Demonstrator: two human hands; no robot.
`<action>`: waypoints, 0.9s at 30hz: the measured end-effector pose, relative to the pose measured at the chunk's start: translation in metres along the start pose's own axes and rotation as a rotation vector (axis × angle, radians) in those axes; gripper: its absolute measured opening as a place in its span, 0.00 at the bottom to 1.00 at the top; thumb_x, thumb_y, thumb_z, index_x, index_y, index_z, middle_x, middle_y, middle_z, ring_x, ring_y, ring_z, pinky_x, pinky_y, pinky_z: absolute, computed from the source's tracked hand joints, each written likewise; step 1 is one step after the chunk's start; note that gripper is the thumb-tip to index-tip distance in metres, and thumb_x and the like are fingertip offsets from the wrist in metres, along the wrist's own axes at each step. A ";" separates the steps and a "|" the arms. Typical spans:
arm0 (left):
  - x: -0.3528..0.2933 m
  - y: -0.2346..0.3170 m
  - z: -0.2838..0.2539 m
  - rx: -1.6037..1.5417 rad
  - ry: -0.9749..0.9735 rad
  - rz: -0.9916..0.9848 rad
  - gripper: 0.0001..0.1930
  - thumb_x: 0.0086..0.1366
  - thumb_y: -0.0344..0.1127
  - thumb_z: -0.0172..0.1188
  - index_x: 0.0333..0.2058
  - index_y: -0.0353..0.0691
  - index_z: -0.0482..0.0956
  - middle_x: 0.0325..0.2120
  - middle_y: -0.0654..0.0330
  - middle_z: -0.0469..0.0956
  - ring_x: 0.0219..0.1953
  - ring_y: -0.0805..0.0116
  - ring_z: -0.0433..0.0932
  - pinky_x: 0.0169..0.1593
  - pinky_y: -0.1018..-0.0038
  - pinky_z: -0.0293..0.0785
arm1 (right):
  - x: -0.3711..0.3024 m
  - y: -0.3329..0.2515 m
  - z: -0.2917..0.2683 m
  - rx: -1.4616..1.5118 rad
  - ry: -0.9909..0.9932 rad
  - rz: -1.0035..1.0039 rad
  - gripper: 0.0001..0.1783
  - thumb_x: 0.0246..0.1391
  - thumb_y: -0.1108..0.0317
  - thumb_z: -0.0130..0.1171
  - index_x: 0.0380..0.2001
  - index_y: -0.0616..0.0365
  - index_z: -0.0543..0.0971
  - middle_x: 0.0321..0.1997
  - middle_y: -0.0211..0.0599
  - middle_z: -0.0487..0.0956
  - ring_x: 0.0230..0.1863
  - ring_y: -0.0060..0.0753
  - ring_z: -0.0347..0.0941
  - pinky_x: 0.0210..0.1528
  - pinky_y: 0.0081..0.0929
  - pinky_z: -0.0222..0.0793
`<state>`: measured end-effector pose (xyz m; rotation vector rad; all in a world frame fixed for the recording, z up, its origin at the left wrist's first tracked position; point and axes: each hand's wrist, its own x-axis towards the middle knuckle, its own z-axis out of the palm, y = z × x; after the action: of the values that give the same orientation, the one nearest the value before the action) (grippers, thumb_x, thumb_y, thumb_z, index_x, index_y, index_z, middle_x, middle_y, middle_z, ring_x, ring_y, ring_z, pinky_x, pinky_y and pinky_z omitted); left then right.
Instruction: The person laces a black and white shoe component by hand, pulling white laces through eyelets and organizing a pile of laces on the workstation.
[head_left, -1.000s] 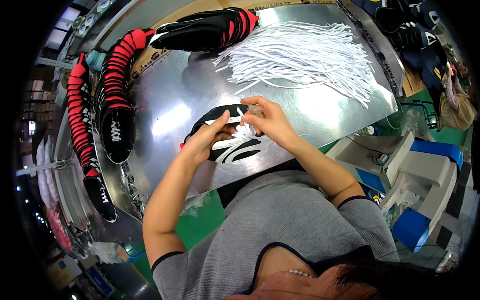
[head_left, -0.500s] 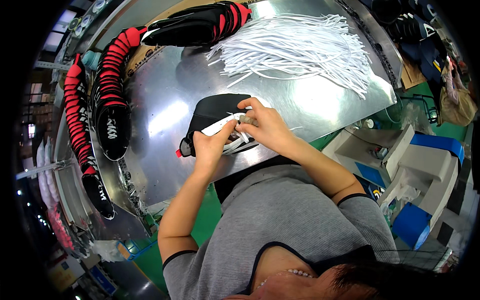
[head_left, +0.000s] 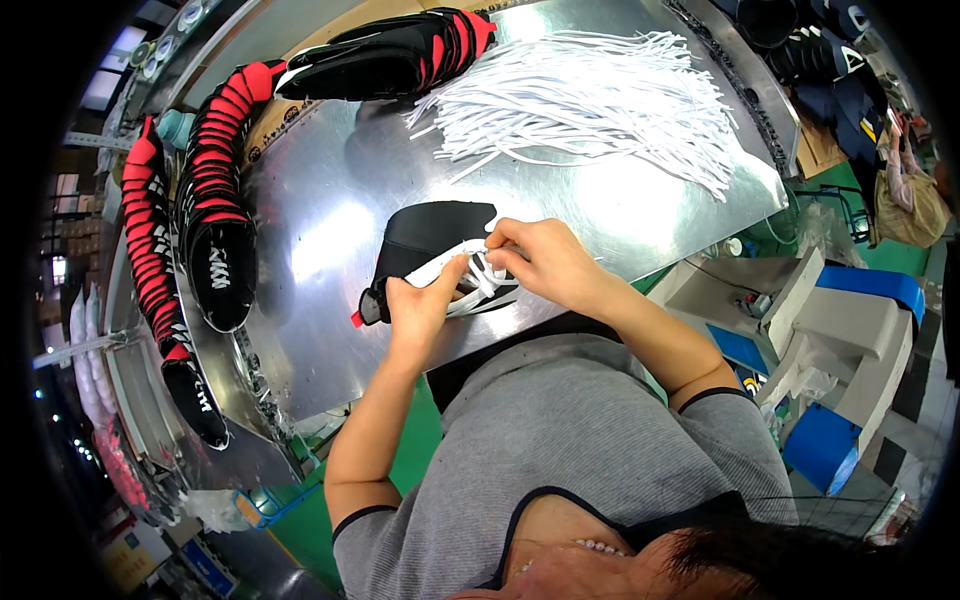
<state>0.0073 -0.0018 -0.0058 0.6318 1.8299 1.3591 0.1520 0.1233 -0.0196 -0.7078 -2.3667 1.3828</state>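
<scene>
A black shoe upper with a white lace panel and a small red tab lies near the front edge of the metal table. My left hand is closed on its near side, the thumb pressed along the white panel. White shoelace loops across the opening of the upper. Over the panel's right end, my right hand pinches the shoelace between thumb and fingers. The exact spot where the fingertips meet the lace is partly hidden.
A heap of white shoelaces covers the back of the metal table. Nested black and red shoe uppers stand in rows at the left and at the back. A grey bin stands at the right.
My right hand has shifted slightly right and down, its fingers drawn closer together over the lace. The left hand still holds the upper.
</scene>
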 end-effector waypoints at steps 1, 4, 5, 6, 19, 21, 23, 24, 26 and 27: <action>0.001 -0.003 0.000 -0.021 -0.028 -0.023 0.06 0.61 0.27 0.65 0.36 0.33 0.81 0.27 0.62 0.81 0.23 0.79 0.76 0.26 0.80 0.72 | 0.001 0.001 0.001 -0.021 -0.008 0.004 0.06 0.58 0.69 0.58 0.35 0.61 0.77 0.27 0.40 0.83 0.28 0.38 0.81 0.32 0.30 0.73; -0.004 -0.005 -0.003 -0.084 -0.041 -0.028 0.08 0.61 0.29 0.65 0.36 0.30 0.81 0.28 0.62 0.81 0.26 0.78 0.78 0.27 0.79 0.74 | 0.008 -0.003 0.004 -0.127 -0.083 0.007 0.07 0.57 0.69 0.58 0.36 0.61 0.76 0.27 0.43 0.82 0.29 0.44 0.80 0.33 0.35 0.73; -0.005 -0.016 -0.008 -0.089 -0.055 0.016 0.09 0.62 0.28 0.65 0.39 0.30 0.80 0.30 0.62 0.81 0.27 0.77 0.78 0.27 0.78 0.74 | 0.013 -0.008 0.007 -0.162 -0.122 -0.015 0.08 0.57 0.69 0.58 0.36 0.61 0.76 0.27 0.44 0.82 0.29 0.47 0.80 0.33 0.36 0.73; -0.003 -0.012 -0.012 0.050 -0.132 0.011 0.12 0.61 0.28 0.65 0.42 0.30 0.79 0.32 0.61 0.81 0.27 0.77 0.78 0.29 0.78 0.75 | 0.016 -0.005 0.015 -0.128 -0.076 -0.069 0.09 0.57 0.68 0.57 0.37 0.62 0.74 0.28 0.49 0.81 0.32 0.55 0.79 0.36 0.43 0.73; 0.027 0.001 -0.025 0.085 -0.351 -0.028 0.13 0.59 0.30 0.66 0.43 0.36 0.81 0.36 0.64 0.81 0.37 0.76 0.77 0.41 0.76 0.73 | 0.033 0.017 0.029 0.233 0.131 -0.046 0.10 0.63 0.70 0.54 0.46 0.61 0.76 0.30 0.41 0.80 0.31 0.30 0.77 0.36 0.26 0.71; 0.033 -0.014 -0.018 0.006 -0.237 -0.024 0.12 0.58 0.28 0.66 0.41 0.35 0.82 0.34 0.63 0.82 0.36 0.77 0.78 0.40 0.75 0.75 | 0.030 0.018 0.032 0.320 0.123 -0.014 0.10 0.64 0.70 0.53 0.46 0.60 0.76 0.29 0.40 0.80 0.30 0.31 0.77 0.35 0.27 0.71; 0.042 -0.024 -0.016 0.105 -0.162 -0.028 0.10 0.57 0.28 0.66 0.39 0.35 0.83 0.30 0.64 0.82 0.31 0.76 0.78 0.36 0.75 0.75 | 0.035 0.018 0.033 0.316 0.144 0.003 0.11 0.65 0.68 0.52 0.47 0.58 0.76 0.27 0.38 0.79 0.29 0.31 0.77 0.35 0.27 0.71; 0.043 -0.020 -0.014 0.071 -0.148 0.001 0.10 0.57 0.28 0.66 0.39 0.36 0.83 0.30 0.64 0.82 0.31 0.76 0.78 0.36 0.76 0.75 | 0.038 0.019 0.034 0.330 0.153 0.024 0.11 0.65 0.66 0.52 0.46 0.58 0.76 0.27 0.39 0.79 0.29 0.33 0.77 0.35 0.28 0.71; 0.045 -0.007 -0.014 0.038 -0.183 -0.127 0.09 0.59 0.28 0.66 0.40 0.36 0.82 0.31 0.64 0.82 0.32 0.76 0.79 0.36 0.77 0.75 | 0.041 0.021 0.034 0.291 0.186 0.069 0.12 0.65 0.63 0.52 0.46 0.57 0.76 0.27 0.40 0.80 0.29 0.37 0.78 0.35 0.31 0.71; 0.040 0.004 -0.014 0.006 -0.169 -0.163 0.08 0.61 0.29 0.66 0.38 0.36 0.81 0.28 0.66 0.80 0.28 0.77 0.75 0.33 0.79 0.71 | 0.043 0.018 0.036 0.249 0.202 0.084 0.13 0.65 0.62 0.52 0.46 0.57 0.76 0.27 0.42 0.80 0.30 0.39 0.79 0.36 0.32 0.72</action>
<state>-0.0275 0.0219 -0.0114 0.5694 1.7106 1.1585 0.1038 0.1291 -0.0523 -0.8387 -1.9890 1.5280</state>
